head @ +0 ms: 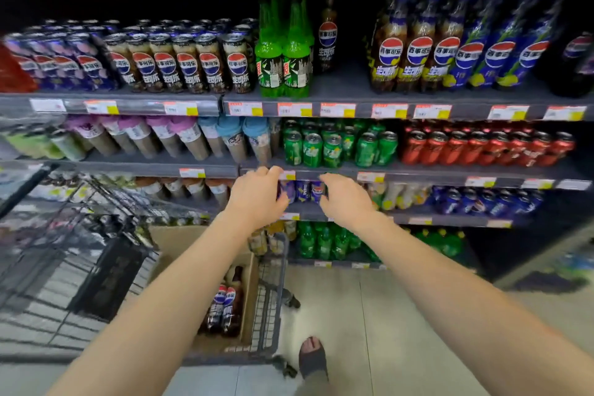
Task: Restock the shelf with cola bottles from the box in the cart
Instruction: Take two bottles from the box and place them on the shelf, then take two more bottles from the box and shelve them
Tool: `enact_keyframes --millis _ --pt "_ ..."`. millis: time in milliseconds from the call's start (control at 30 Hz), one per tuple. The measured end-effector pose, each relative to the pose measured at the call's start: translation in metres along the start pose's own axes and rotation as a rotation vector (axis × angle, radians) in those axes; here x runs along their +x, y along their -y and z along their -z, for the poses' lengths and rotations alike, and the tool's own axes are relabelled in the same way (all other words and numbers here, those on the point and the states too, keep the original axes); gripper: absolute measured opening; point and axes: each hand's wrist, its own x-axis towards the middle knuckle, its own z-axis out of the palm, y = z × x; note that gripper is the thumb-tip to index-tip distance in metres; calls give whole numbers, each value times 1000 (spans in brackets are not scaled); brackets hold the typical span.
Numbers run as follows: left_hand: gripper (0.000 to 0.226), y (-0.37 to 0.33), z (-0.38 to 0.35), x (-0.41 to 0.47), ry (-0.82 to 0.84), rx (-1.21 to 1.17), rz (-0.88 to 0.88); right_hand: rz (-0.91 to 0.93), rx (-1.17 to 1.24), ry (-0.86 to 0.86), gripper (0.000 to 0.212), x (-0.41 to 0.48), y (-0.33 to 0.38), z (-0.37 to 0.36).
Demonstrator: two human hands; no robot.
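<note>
Two cola bottles (225, 305) with red, white and blue labels stand in the open cardboard box (249, 286) inside the cart (273, 283), below my left forearm. A single matching cola bottle (328, 35) stands on the upper shelf (347, 83), with bare shelf to its right. Both arms reach towards a lower shelf. My left hand (257, 196) curls its fingers and thumb round the left end of a short row of blue cans (303, 191). My right hand (345, 199) grips the right end of the same row.
Green bottles (283, 51) stand left of the single cola bottle, and large cola bottles (421, 55) to its right. Green cans (334, 145) and red cans (482, 146) fill the shelf above my hands. A foot in a sandal (311, 357) stands beside the cart.
</note>
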Motion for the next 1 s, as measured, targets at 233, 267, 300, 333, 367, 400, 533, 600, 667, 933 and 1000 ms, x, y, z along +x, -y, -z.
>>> enact_keyframes --millis 233,267,300,333,367,400,533,600,667,933,1000 --pt "54 32 -6 -100 96 8 59 5 39 93 53 -62 46 -43" --pt "54 39 -5 -109 107 14 72 12 53 99 53 -66 54 -50" --pt "54 47 -6 -117 115 12 86 18 66 102 54 -69 63 -56" --pt "55 54 -6 -125 125 5 102 27 79 103 54 -72 71 -63" --pt "57 62 -7 -132 134 -4 117 34 85 106 54 -74 80 -69" --pt "58 71 -7 -140 141 -11 131 42 85 109 52 -75 89 -76" --pt "58 114 -16 -166 167 -46 204 80 77 147 46 -72 129 -105" --pt "56 140 -23 -177 190 -48 234 92 68 167 45 -65 149 -123" --pt "49 169 -32 -185 209 -49 255 94 49 198 45 -56 172 -142" --pt "48 303 -64 -180 293 -56 240 -58 0 318 50 -8 267 -220" --pt "50 332 -77 -176 319 -69 230 -103 10 334 50 3 282 -237"
